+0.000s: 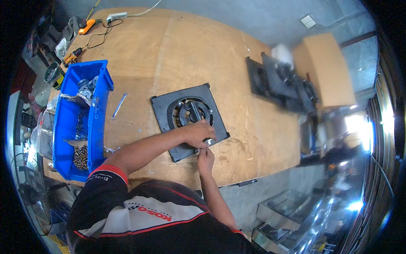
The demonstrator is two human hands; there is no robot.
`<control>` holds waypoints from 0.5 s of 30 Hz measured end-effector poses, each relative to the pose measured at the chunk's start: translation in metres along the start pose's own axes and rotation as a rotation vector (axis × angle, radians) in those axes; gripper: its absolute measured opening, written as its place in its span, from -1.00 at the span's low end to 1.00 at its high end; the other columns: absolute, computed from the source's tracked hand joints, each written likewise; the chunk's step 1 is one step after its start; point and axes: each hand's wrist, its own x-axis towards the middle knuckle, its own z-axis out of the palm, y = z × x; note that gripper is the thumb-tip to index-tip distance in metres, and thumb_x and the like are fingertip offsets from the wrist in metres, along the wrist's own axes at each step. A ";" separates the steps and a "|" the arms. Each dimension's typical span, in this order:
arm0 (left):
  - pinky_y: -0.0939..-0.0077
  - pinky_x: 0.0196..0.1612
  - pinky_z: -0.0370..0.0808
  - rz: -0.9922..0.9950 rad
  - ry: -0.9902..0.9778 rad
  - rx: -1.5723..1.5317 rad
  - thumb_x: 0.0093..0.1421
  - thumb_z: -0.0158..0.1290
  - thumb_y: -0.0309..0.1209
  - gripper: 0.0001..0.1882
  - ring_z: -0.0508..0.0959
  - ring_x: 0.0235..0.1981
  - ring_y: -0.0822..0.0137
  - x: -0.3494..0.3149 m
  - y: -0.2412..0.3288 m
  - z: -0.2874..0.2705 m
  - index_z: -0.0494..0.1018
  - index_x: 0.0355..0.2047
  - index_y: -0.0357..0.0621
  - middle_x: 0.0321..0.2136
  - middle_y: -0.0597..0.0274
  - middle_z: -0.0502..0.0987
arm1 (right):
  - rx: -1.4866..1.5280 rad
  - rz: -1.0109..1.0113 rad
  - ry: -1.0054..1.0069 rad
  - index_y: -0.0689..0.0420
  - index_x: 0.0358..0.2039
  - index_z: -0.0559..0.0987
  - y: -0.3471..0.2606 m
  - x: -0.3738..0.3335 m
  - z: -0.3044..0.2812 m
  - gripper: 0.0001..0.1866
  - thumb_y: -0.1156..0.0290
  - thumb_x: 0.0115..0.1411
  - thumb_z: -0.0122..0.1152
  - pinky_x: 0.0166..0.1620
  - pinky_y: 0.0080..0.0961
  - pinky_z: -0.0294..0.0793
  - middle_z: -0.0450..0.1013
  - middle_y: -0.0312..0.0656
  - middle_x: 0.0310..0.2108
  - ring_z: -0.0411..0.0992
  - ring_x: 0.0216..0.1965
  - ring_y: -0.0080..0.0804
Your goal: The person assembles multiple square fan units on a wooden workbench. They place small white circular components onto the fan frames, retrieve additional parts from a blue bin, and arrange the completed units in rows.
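Note:
A black square panel (169, 101) lies turned askew on the wooden table in front of me. In its middle sits a round black mechanism (185, 113) with a raised bar across it. My left hand (199, 132) reaches over the panel's near part, its fingers curled round something dark and shiny that they mostly hide. Just below it, at the panel's near edge, my right hand (206, 161) is closed in a pinch. A small metallic bit shows by its fingertips, too small to name. The two hands almost touch.
Left of the panel lies a wrench (119, 106); beyond it stands a blue bin (98, 122) with screws and washers. A cordless drill (72, 57), an orange tool (87, 26) and a power strip (116, 16) are farther back. More black panels (270, 76) and a cardboard box (325, 70) stand right.

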 end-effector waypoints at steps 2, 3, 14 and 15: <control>0.04 0.26 0.18 0.033 0.109 0.015 -0.06 0.25 -0.26 -0.51 0.41 0.11 0.02 -0.004 0.006 -0.003 0.54 -0.06 -0.05 -0.04 0.05 0.50 | 0.052 0.099 -0.041 0.31 -0.46 0.54 0.001 0.002 -0.001 -0.54 0.16 0.37 -0.03 -0.37 -0.32 0.33 0.45 -0.05 -0.59 0.35 -0.51 -0.32; 0.05 0.22 0.23 0.037 0.215 0.010 -0.06 0.24 -0.26 -0.52 0.43 0.09 0.02 -0.007 0.008 -0.001 0.54 -0.08 -0.06 -0.06 0.06 0.51 | 0.041 0.098 -0.041 0.32 -0.48 0.53 0.005 0.004 -0.004 -0.54 0.18 0.37 -0.02 -0.37 -0.33 0.33 0.45 -0.05 -0.59 0.35 -0.51 -0.34; 0.20 0.01 0.47 -0.444 0.378 -0.357 -0.05 0.35 -0.12 -0.51 0.53 -0.06 -0.01 -0.074 0.049 0.049 0.50 -0.21 -0.16 -0.14 0.01 0.49 | 0.402 0.406 -0.115 0.18 -0.52 0.52 -0.034 -0.004 -0.016 -0.61 0.18 0.37 0.01 -0.61 -0.52 0.16 0.37 -0.32 -0.62 0.22 -0.65 -0.60; 0.20 0.01 0.47 -0.459 0.369 -0.377 -0.06 0.36 -0.09 -0.49 0.53 -0.06 0.00 -0.075 0.051 0.054 0.50 -0.21 -0.16 -0.13 0.02 0.48 | 0.462 0.455 -0.152 0.15 -0.50 0.51 -0.039 -0.005 -0.018 -0.63 0.18 0.37 0.01 -0.65 -0.55 0.12 0.36 -0.32 -0.63 0.20 -0.68 -0.62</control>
